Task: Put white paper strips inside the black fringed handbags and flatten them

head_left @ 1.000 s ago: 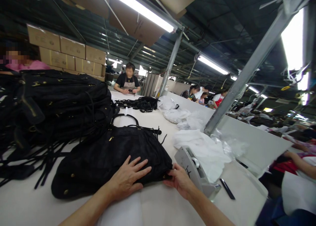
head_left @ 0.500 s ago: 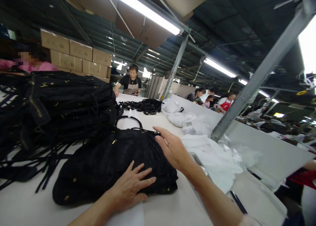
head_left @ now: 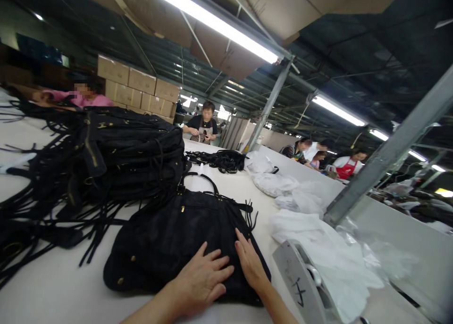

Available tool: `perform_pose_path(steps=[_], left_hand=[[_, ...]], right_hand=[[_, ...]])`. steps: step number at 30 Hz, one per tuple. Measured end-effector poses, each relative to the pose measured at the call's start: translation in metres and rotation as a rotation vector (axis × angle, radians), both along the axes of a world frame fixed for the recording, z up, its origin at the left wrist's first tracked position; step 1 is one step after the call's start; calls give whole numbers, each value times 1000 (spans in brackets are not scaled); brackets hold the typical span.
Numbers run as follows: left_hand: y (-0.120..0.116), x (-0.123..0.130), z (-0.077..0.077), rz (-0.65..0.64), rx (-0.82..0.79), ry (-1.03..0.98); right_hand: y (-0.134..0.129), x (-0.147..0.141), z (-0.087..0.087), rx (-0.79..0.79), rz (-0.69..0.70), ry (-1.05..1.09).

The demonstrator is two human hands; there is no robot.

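A black handbag [head_left: 166,234] lies flat on the white table, its looped handle [head_left: 201,177] pointing away from me and brass studs along its near left end. My left hand [head_left: 203,277] rests palm down on the bag's lower middle with fingers spread. On the bag's right part lies my right hand [head_left: 250,260], flat, with its fingers stretched out. Neither hand grips anything. Dark strap ends [head_left: 250,215] stick out past the bag's upper right corner.
To the left stands a tall pile of black bags [head_left: 130,149] with trailing straps. A grey marked box [head_left: 299,277] and white plastic bags [head_left: 318,248] lie on the right, beside a slanted metal post [head_left: 375,168]. A co-worker [head_left: 205,123] stands across the table.
My right hand has come down from beside the bag's upper right corner onto its right side. The left hand stays spread on the bag. The view has swung left.
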State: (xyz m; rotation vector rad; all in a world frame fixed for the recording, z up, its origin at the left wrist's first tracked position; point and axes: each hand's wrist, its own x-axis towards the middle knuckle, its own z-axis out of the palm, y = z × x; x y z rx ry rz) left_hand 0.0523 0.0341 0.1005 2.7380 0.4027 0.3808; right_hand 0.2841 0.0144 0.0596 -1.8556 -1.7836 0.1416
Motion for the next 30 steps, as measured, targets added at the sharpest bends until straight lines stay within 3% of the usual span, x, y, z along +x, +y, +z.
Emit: perform_pose_path(steps=[3,5,7,9,11,14,16,17,19,23,25,27,30], left_hand=[[1,0,-5,-16,8,11],[3,-1,-7,-27,0,3],[4,-2,-8,-21,-9,1],[3,-2,-8,-14,-13,-17],[1,-2,-8,-11,-2,-45],[0,1,-13,-10,40,-72],[2,3,-19,-3,60,-71],[3,4,-22,-2,64,-72],[5,4,-29,-6,67,-82],[5,5,-41,-3,106,-135],[5,10,-45,12,169,-143],[8,15,-48,19,258,-126],[12,17,-49,105,402,-74]], right_hand=[[15,-16,59,24,48,-47],[19,-27,99,122,120,-93],[13,-35,115,297,253,-211],[-2,-33,93,359,262,-305],[-19,-19,42,378,174,-337],[-26,12,-33,191,133,-370],[-19,23,-48,73,178,-385],[-13,23,-42,33,204,-384],[-1,9,-11,9,228,-333],[27,-52,72,97,378,-36],[42,-86,94,120,479,155],[58,-115,95,89,558,326],[78,-142,67,-26,623,560]])
